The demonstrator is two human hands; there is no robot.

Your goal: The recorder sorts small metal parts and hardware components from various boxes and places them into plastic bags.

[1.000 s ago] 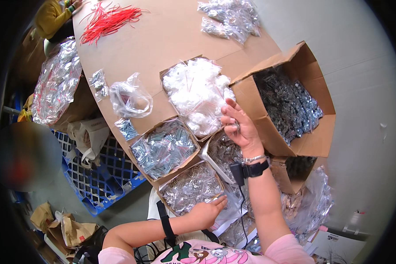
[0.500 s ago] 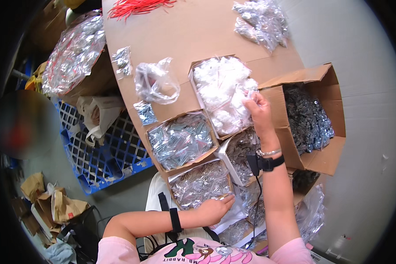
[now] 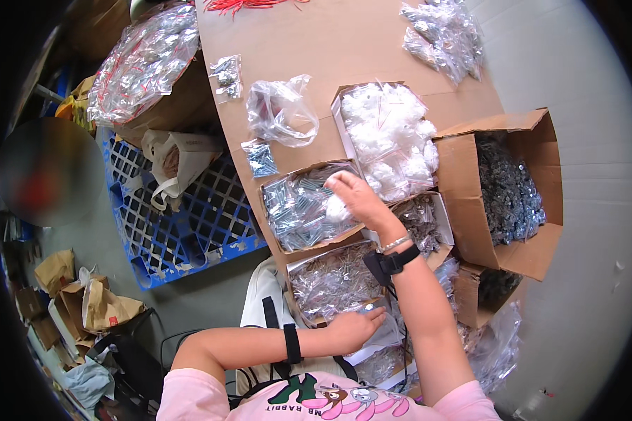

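My right hand (image 3: pixel 361 202) hangs over the box of small clear bags with blue-grey screws (image 3: pixel 291 210). Its fingers are closed on a small bag of white pieces (image 3: pixel 338 210), which dangles below them. Behind it stands the box heaped with white bagged pieces (image 3: pixel 386 130). Closer to my body, my left hand (image 3: pixel 354 330) is closed at the near edge of a box of clear bags with small metal parts (image 3: pixel 330 284). Something small and shiny shows at its fingertips, too small to name.
An open carton of dark metal parts (image 3: pixel 509 196) lies tipped at the right. A crumpled clear bag (image 3: pixel 281 112) and a packet of screws (image 3: pixel 260 158) lie left of the boxes. Filled bags (image 3: pixel 442 38) lie at the back. A blue pallet (image 3: pixel 182 231) is on the floor.
My right hand has moved from the white-piece box toward me and left, carrying a small white bag over the screw bags. My left hand has shifted slightly. The whole view has shifted.
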